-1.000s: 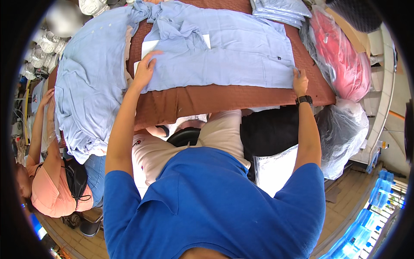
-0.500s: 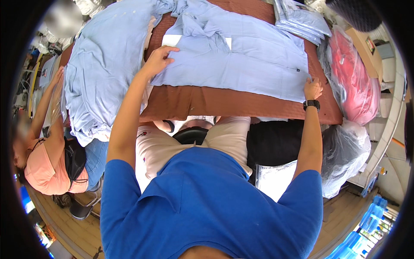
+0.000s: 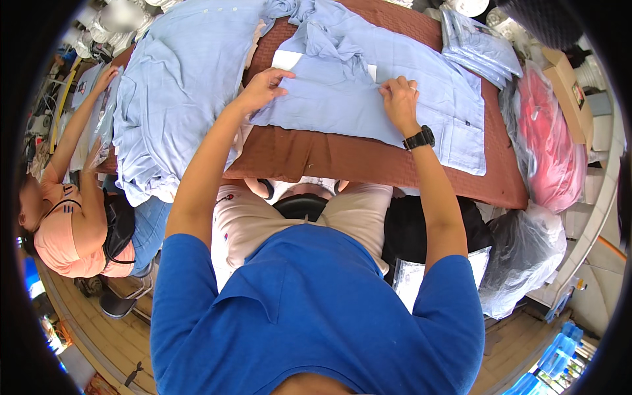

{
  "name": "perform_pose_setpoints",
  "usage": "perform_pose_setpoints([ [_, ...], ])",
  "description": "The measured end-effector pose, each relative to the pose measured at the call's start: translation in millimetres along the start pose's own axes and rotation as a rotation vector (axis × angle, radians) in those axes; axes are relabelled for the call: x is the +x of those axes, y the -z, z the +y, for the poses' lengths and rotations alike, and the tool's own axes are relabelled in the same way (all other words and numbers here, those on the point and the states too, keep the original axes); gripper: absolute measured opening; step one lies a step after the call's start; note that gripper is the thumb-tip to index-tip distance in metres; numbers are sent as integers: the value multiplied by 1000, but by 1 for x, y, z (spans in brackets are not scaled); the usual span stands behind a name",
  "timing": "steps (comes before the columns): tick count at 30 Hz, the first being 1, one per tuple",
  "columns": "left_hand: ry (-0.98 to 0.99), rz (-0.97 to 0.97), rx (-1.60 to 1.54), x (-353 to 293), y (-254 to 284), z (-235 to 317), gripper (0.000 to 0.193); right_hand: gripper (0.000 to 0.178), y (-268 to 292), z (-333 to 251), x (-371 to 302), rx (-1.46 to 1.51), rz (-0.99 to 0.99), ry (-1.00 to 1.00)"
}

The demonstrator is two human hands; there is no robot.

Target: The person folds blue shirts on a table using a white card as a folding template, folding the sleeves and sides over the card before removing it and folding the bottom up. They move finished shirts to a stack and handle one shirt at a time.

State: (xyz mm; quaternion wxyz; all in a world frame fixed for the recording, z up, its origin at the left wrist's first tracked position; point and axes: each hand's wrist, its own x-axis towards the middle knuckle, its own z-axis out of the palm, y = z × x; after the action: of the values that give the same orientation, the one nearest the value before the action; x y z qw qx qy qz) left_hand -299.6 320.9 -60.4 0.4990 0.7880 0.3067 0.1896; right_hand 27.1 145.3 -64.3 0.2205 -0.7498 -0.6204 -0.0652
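Observation:
A light blue shirt lies flat and partly folded across the brown-covered table. Its hem reaches to the right, and a sleeve is bunched near the top. Parts of a white board show beside the bunched cloth. At the shirt's left side, my left hand rests with thumb and fingers apart, touching the fabric. My right hand, wearing a black watch, is over the middle of the shirt near the board's right edge. Its fingers are bent but apart, tips on the cloth.
More light blue shirts are heaped at the left. Bagged folded shirts are stacked at the far right, beside a red bagged bundle and a cardboard box. Another person sits at the left, handling a clear bag.
My right hand has left the hem at the right and moved left to the shirt's middle. My left hand stays by the left side. The view has shifted slightly.

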Motion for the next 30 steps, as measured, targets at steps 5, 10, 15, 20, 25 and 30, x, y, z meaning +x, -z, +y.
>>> perform_pose_setpoints([
  [5,-34,122,51,-7,-2,1,34,37,-4,-52,4,39,178,152],
  [10,135,324,572,-48,4,30,29,49,-13,-77,-25,114,22,328],
  [15,255,280,511,-87,-12,40,22,55,-23,-77,-33,131,3,324],
  [20,333,444,207,-89,-19,13,17,54,-21,-77,-34,135,-3,344],
  [25,294,422,331,-90,-10,-2,11,54,-17,-77,-33,135,-1,362],
  [30,228,412,647,-84,-16,8,13,54,-19,-76,-34,118,-3,356],
])
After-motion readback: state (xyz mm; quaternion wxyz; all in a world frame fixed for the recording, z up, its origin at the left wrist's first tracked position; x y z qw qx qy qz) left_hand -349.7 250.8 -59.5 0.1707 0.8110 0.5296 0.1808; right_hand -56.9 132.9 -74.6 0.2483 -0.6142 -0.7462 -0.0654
